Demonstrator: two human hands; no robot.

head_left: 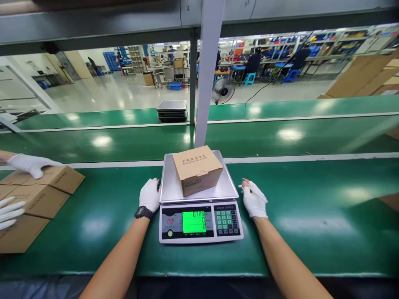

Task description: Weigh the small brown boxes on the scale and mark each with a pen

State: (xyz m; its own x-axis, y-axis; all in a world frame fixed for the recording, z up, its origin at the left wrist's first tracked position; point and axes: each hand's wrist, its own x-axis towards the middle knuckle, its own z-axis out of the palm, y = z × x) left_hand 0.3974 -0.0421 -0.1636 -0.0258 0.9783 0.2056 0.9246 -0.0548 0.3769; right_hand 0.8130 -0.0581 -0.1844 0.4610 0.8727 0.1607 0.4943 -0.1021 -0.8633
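a printed brushless dc pump carton (201,170) is borne on the steel pan (170,178) of a digital scale (214,222), set askew to the pan's edges. the scale is carried by the green bench (311,232). the pan's left edge is nearly met by the gloved left hand (150,195); its fingers are partly hidden, so whether they are apart or together, or pressed against the pan, cannot be told. by the gloved right hand (254,200), just beside the pan's right edge, nothing is seen to be held; its fingers are curled inward, but whether their tips are closed together is not shown.

the figures on the lit display (194,228) could be falsified if the pan were leaned on or brushed by either hand. if the carton were knocked at a corner, it could be turned further or pushed toward the rim. a key on the keypad (227,220) could be pressed by accident if a wrist were drawn across it. the scale could also be jolted if the neighbouring cartons (46,195), touched by a co-worker's gloved hand (29,164), were shoved rightward.
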